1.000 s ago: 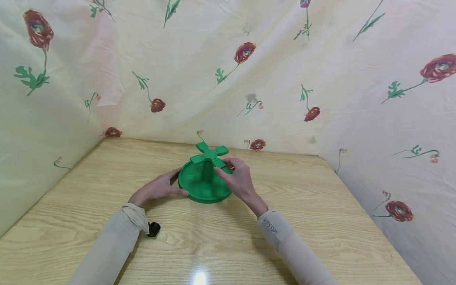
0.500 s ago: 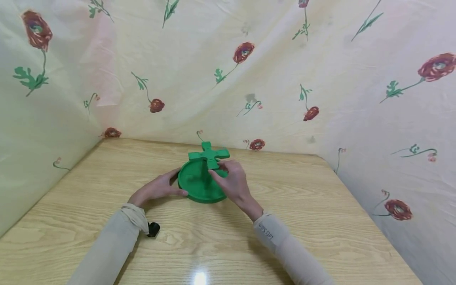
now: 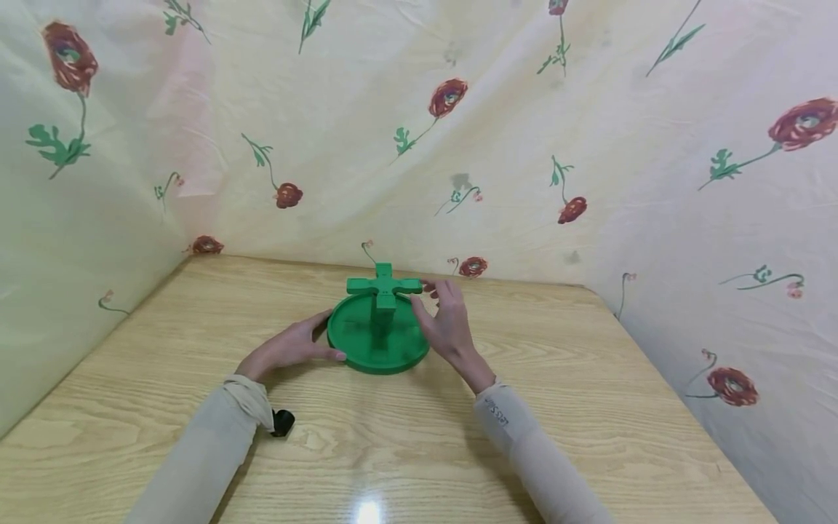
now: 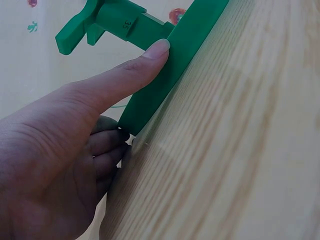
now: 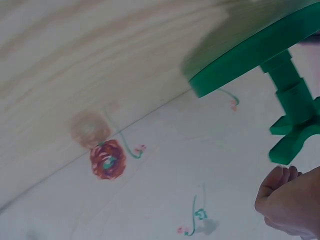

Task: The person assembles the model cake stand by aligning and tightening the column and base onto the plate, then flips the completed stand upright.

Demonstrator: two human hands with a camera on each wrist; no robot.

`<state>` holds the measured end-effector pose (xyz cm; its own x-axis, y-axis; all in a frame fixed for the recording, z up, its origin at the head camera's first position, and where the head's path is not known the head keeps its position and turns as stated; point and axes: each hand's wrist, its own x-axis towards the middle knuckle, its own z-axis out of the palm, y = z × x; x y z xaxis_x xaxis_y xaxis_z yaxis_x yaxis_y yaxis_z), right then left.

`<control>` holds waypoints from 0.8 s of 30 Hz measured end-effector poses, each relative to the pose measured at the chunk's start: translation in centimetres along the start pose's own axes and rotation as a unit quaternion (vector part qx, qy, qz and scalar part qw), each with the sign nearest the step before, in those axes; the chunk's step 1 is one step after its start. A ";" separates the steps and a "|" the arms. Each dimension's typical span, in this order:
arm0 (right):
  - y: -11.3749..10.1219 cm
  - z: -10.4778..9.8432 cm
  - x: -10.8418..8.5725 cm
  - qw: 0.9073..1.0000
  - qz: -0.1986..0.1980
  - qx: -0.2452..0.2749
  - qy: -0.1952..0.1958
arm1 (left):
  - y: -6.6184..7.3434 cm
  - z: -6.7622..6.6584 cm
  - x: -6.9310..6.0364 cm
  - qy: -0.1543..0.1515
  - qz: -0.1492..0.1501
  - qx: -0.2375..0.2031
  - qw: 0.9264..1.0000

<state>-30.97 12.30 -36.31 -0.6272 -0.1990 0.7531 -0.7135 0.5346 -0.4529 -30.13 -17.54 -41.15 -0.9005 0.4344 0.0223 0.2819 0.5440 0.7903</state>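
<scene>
A green round tray-like base point(image 3: 347, 331) lies on the table, with a central post point(image 3: 382, 320) rising to a green four-armed cross top point(image 3: 385, 286). My left hand point(image 3: 294, 343) holds the left side of the base. In the left wrist view its thumb point(image 4: 135, 67) lies on the rim and the other fingers bend behind; the post point(image 4: 122, 22) bears the mark "35". My right hand point(image 3: 448, 324) is at the end of the cross's right arm, thumb and fingers apart. In the right wrist view the right hand point(image 5: 292, 200) appears just off that arm, fingers partly hidden.
The wood-grain table point(image 3: 556, 407) meets a flower-patterned cloth point(image 3: 366, 131) at the back and sides. A small black object point(image 3: 283, 422) sits at the left sleeve's cuff.
The cross top has turned from diagonal to having its arms point straight front, back and sideways. My right hand has shifted from the front arm to the right arm. The left hand stays.
</scene>
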 end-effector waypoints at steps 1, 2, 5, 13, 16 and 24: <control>0.3 -0.1 0.1 1.000 0.005 -0.001 -0.003 | 0.0 0.0 0.0 0.000 0.000 0.001 1.000; 0.5 -0.1 0.1 1.000 0.010 -0.001 -0.007 | 0.0 0.0 0.0 -0.001 0.000 0.002 1.000; 1.0 -0.2 0.3 0.999 0.024 0.003 -0.032 | 0.1 0.0 0.1 -0.002 0.001 0.003 1.000; 2.0 0.2 0.7 0.992 0.057 0.022 -0.113 | 0.0 0.1 -0.1 -0.002 -0.001 -0.001 1.000; 2.4 0.5 0.9 0.990 0.056 0.029 -0.126 | -0.1 0.1 -0.2 -0.001 0.000 -0.002 1.000; 2.3 0.5 1.0 0.991 0.058 0.033 -0.120 | 0.1 0.1 -0.1 0.002 0.001 -0.004 1.000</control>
<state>-33.37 12.95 -36.86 -0.7564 -0.3325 0.5632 -0.6463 0.5124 -0.5655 -29.96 -17.45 -41.10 -0.9011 0.4327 0.0267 0.2818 0.5377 0.7946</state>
